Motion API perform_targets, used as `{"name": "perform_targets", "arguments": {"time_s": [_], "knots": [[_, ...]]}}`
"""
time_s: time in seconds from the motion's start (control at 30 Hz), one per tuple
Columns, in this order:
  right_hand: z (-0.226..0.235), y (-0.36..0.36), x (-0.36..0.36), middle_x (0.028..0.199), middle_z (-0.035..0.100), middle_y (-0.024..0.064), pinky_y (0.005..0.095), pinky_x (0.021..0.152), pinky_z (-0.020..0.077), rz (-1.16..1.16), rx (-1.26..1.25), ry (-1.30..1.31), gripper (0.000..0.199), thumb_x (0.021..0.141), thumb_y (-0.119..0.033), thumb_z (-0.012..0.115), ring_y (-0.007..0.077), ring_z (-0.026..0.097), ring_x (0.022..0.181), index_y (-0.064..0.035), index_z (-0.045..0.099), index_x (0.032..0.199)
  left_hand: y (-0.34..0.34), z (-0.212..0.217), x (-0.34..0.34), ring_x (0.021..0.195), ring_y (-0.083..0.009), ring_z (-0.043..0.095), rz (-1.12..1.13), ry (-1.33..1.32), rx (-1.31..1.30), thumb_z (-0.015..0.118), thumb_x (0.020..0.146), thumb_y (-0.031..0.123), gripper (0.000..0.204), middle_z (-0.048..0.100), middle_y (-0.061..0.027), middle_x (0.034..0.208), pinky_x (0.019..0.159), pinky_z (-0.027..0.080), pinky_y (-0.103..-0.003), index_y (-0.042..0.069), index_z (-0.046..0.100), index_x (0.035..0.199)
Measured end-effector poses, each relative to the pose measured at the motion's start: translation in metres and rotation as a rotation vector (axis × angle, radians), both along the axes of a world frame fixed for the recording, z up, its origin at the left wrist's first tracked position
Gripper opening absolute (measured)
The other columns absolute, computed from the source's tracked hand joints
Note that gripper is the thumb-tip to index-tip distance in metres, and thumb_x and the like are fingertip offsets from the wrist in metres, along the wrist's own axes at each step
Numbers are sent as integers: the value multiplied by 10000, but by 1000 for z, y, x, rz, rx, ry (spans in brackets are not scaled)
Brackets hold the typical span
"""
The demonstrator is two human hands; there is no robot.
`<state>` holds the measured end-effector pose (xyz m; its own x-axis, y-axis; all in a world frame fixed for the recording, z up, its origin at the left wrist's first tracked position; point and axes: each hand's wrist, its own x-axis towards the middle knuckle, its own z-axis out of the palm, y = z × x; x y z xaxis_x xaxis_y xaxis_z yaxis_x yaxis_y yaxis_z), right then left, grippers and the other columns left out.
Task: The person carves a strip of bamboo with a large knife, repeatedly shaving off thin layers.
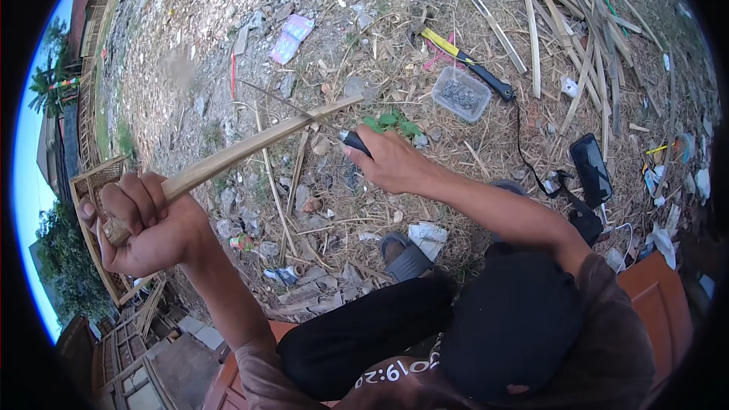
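Note:
My left hand (144, 220) is wrapped round the thick near end of a pale wooden stick (250, 143), which slants up and away to the right. In my right hand (395, 161) is a knife (354, 143) by its dark handle. Its long thin blade crosses the stick near the far end and points up to the left. Whether the edge bites into the wood, I cannot tell. Beyond my right hand stands a clear plastic tub (461, 94) of nails, with a yellow and black hammer (467, 61) lying just behind it.
Many wooden strips (592, 30) are heaped at the far right. A black phone (591, 169) is near my right elbow. A slatted wooden frame (102, 182) stands at the left. Rubble and dry grass cover the ground; a grey sandal (406, 258) shows below my hands.

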<state>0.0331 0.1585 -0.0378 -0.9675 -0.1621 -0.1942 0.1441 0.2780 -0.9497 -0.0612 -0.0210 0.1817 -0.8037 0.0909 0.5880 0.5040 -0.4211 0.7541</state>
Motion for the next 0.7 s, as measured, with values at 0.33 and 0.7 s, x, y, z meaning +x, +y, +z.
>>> {"name": "perform_targets", "arguments": {"time_s": [0.33,0.7], "knots": [[-54,24,-9,729,616,279,517,679,472,-38,101,-155,356,940,-286,485,436,627,699,67,529,957,14,2,3,414,-56,215,15,-7,-17,405,845,306,242,273,42,523,357,177,-198,126,505,970],[-38,25,-11,739,620,306,526,700,489,-48,193,-157,353,920,-264,505,451,640,743,86,542,947,4,3,1,405,-60,205,-91,26,14,396,864,282,240,284,43,529,366,175,-203,99,499,981]]}}
